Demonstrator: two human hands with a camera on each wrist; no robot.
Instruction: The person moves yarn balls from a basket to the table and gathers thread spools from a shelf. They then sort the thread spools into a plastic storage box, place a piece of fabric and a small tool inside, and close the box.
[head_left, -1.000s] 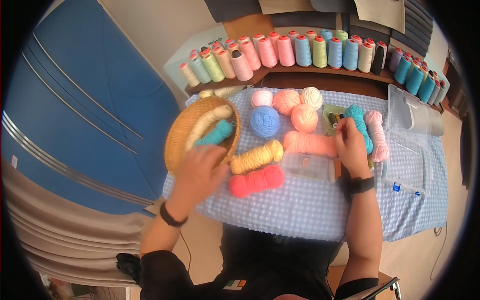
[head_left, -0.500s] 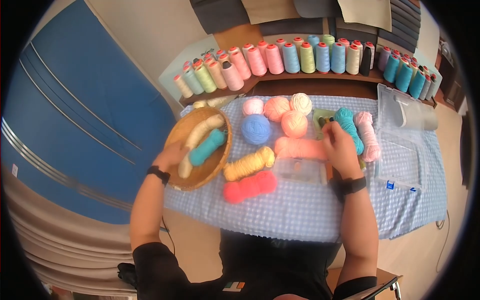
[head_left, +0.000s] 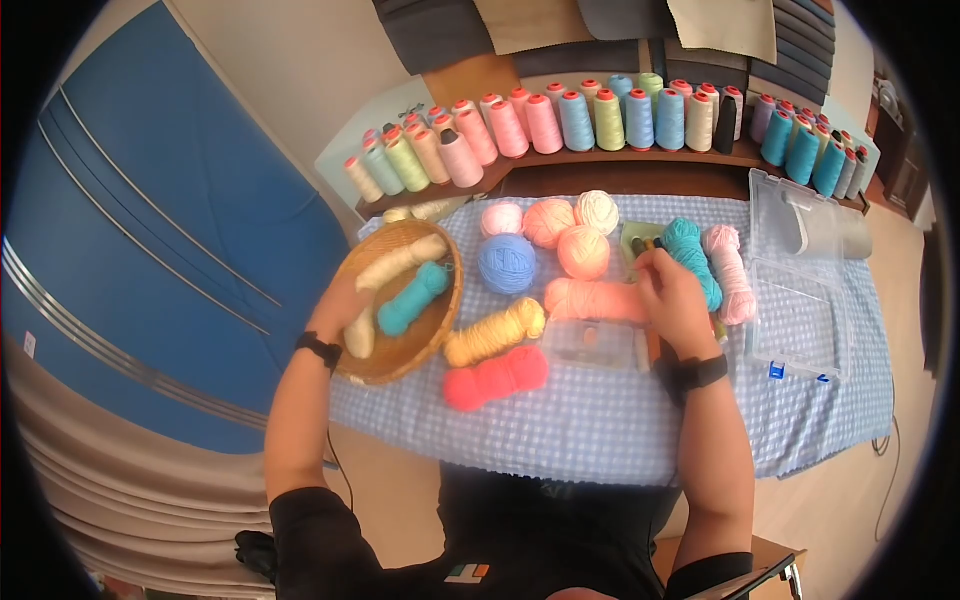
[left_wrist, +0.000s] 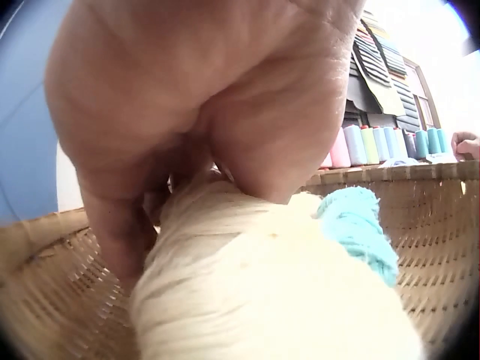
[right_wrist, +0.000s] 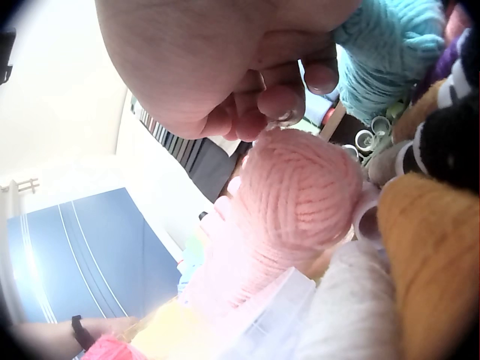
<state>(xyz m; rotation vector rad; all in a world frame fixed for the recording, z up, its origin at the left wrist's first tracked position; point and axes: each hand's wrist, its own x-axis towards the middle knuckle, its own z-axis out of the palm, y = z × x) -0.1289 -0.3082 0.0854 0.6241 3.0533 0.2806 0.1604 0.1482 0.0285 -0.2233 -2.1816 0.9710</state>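
Note:
In the head view my left hand reaches into the round wicker basket. It grips a long cream skein of yarn, fingers wrapped round its middle in the left wrist view. Beside that skein in the basket lies a teal skein. My right hand hovers over the right end of a salmon-pink skein. Its fingers curl loosely, with the fingertips right at the skein's end and nothing seen between them. Small thread spools lie just beyond this hand.
Yellow and coral skeins lie right of the basket. Several yarn balls, a blue one among them, sit behind. Teal and pink skeins stand near an open clear plastic case. Cones of thread line the back shelf.
My left hand has moved from above the basket's front right side to its left side and taken hold of the cream skein, whose middle now bends. The right hand has stayed nearly in place.

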